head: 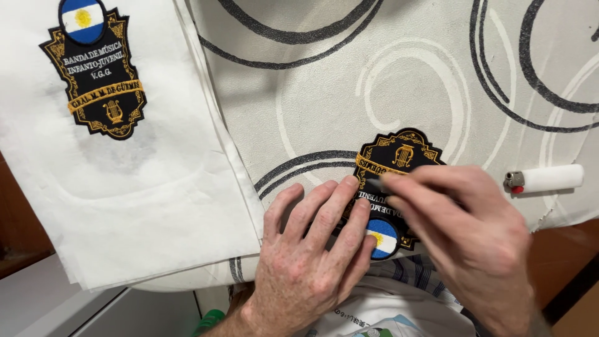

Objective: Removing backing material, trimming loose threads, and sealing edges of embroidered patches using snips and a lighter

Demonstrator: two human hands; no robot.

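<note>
While pinned, patch [399,163] under left grip [312,249]

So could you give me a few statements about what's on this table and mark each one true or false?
1. The left hand presses flat on the cut-out patch. True.
2. The right hand is empty. False: it pinches a thin dark tool, too small to identify.
3. A white lighter lies right of the hands. True.
4. The second patch has been cut free. False: it sits on white backing fabric.
</note>
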